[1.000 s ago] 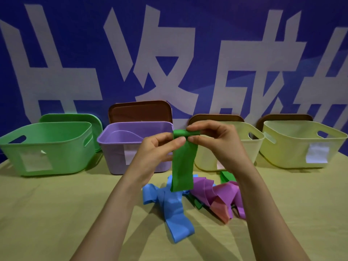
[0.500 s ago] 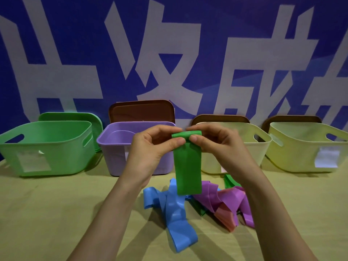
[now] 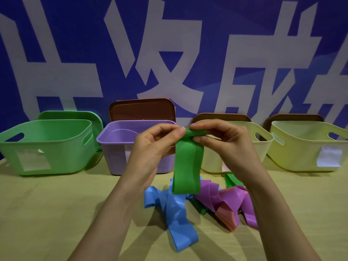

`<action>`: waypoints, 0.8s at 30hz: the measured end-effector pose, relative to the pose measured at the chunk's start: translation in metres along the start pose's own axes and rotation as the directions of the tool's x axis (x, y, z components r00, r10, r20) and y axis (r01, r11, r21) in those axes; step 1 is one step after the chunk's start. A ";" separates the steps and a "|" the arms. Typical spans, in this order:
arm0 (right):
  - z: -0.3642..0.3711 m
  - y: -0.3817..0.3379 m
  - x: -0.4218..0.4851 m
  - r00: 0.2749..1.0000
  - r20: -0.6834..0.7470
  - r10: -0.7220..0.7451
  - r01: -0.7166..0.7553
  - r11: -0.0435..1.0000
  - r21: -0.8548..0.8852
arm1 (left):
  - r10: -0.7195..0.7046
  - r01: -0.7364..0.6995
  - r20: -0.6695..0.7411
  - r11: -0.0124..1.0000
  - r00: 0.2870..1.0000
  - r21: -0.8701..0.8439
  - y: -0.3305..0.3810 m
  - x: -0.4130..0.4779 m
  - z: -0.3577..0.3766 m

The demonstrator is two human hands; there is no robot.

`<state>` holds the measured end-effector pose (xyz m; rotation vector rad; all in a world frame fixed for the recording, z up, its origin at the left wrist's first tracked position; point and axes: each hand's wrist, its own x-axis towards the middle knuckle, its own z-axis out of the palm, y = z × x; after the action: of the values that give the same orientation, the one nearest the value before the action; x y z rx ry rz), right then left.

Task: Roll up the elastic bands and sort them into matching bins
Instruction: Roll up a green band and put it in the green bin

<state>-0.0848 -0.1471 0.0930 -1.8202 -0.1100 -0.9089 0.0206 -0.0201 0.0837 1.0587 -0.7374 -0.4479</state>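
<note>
Both hands hold a green elastic band [image 3: 186, 166] in mid-air in front of the bins. My left hand [image 3: 152, 147] and my right hand [image 3: 224, 146] pinch its rolled top edge between thumbs and fingers, and the rest hangs straight down. Below it on the table lie a blue band [image 3: 175, 219], a purple band [image 3: 226, 196], a pink band [image 3: 227, 217] and another green band [image 3: 232, 179] in a loose pile. A green bin [image 3: 56, 151], a purple bin [image 3: 116, 147] and two pale yellow bins [image 3: 261, 144] [image 3: 305, 147] stand in a row behind.
Lids lean behind the bins: a green lid [image 3: 71, 115] and three brown lids, one of them [image 3: 141, 110] behind the purple bin. A blue banner with white characters [image 3: 169, 53] closes off the back. The table top [image 3: 47, 213] is yellowish cloth.
The hands have kept rolling the green band's top edge, and the roll sits a little more to the right. The hanging part looks slightly shorter. The pile has not moved.
</note>
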 end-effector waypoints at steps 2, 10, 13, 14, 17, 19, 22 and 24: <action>-0.001 -0.002 -0.001 1.000 0.016 0.009 -0.009 1.000 0.015 | 0.025 -0.025 0.013 1.000 1.000 -0.004 0.000 -0.001 -0.001; -0.006 -0.006 -0.002 0.985 0.085 0.151 -0.158 0.984 0.078 | 0.084 -0.085 0.022 0.996 0.996 0.031 -0.002 0.000 -0.003; -0.004 -0.009 -0.002 0.975 0.089 0.204 -0.212 0.974 0.082 | 0.104 -0.106 0.034 0.992 0.994 0.066 -0.002 0.000 -0.003; -0.003 -0.008 -0.001 0.974 0.074 0.215 -0.220 0.973 0.073 | 0.106 -0.108 0.036 0.992 0.994 0.071 -0.003 0.000 -0.003; -0.001 -0.004 0.001 0.975 0.023 0.219 -0.220 0.973 0.064 | 0.094 -0.095 0.037 0.994 0.995 0.054 -0.005 -0.001 0.000; 0.000 0.000 0.002 0.974 -0.016 0.225 -0.223 0.971 0.087 | 0.043 -0.045 0.052 0.998 0.998 0.054 -0.008 0.000 0.002; 0.000 0.005 0.001 0.971 -0.031 0.237 -0.232 0.965 0.120 | -0.074 0.072 0.035 0.996 0.997 0.046 -0.013 0.001 0.002; 0.000 0.007 0.001 0.974 -0.027 0.224 -0.220 0.970 0.105 | -0.082 0.082 -0.004 0.996 0.997 0.036 -0.013 0.002 0.000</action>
<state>-0.0809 -0.1505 0.0884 -1.6810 0.0709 -0.7657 0.0220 -0.0269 0.0721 1.1263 -0.7037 -0.5052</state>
